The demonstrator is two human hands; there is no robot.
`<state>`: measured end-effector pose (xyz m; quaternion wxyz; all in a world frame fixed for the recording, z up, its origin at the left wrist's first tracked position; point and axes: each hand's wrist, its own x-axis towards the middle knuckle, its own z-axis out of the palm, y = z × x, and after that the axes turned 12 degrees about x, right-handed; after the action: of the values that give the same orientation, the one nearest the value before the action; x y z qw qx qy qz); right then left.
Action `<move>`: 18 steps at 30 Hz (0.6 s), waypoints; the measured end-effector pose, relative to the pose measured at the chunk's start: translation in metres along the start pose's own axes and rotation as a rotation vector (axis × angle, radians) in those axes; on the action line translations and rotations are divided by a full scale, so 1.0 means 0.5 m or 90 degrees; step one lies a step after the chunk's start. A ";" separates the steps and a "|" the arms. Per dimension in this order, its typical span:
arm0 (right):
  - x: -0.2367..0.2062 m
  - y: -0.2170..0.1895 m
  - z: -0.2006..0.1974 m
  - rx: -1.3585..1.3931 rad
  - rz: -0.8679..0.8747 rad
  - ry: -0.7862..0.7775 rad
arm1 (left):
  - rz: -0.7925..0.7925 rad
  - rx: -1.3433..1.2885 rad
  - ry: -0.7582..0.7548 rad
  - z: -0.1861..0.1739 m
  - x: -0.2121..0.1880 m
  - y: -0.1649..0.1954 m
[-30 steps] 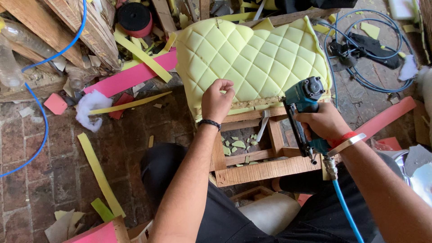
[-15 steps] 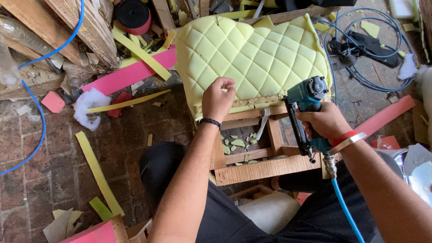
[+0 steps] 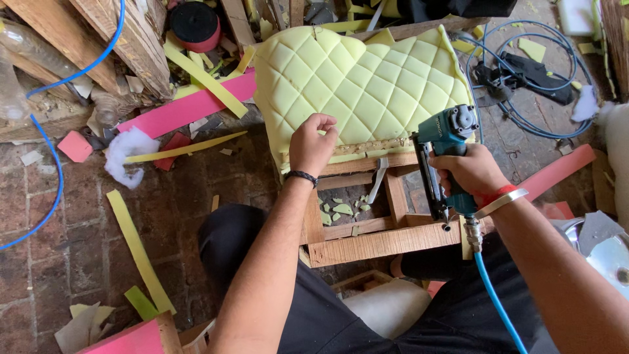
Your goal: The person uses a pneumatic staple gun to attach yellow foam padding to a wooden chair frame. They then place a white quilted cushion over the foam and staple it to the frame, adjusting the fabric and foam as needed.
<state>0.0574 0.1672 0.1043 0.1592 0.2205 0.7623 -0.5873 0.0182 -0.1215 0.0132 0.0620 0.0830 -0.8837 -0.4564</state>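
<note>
Head view looks down: left hand (image 3: 313, 143) curls shut, pinching the lower edge of the quilted yellow foam pad (image 3: 360, 88) lying on the wooden frame (image 3: 380, 236). Right hand (image 3: 468, 172) grips the teal staple gun (image 3: 442, 154); its nose hides behind the frame.

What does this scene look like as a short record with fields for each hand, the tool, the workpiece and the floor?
Left hand: left hand pinches the lower edge of the quilted yellow foam pad
Right hand: right hand grips the teal pneumatic stapler
Tool: nose against the pad's lower edge at the wooden frame; blue air hose runs from its handle
Workpiece: pad lies over the frame's top
Floor: brick floor strewn with yellow foam strips, pink foam strips and a tuft of white stuffing
</note>
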 end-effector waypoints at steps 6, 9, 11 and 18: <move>0.009 -0.018 0.030 -0.130 -0.004 -0.022 | 0.009 -0.013 0.003 0.007 0.010 -0.001; 0.024 -0.026 0.038 -0.158 0.032 -0.030 | 0.009 -0.009 0.001 0.009 0.009 0.000; 0.030 -0.025 0.035 -0.170 0.045 -0.041 | 0.003 -0.007 -0.007 0.007 0.007 0.000; 0.012 0.011 -0.028 -0.001 0.055 0.006 | -0.005 -0.003 -0.009 0.005 0.002 -0.002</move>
<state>0.0553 0.1825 0.1006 0.1808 0.2560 0.7532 -0.5783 0.0168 -0.1204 0.0111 0.0542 0.0832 -0.8829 -0.4590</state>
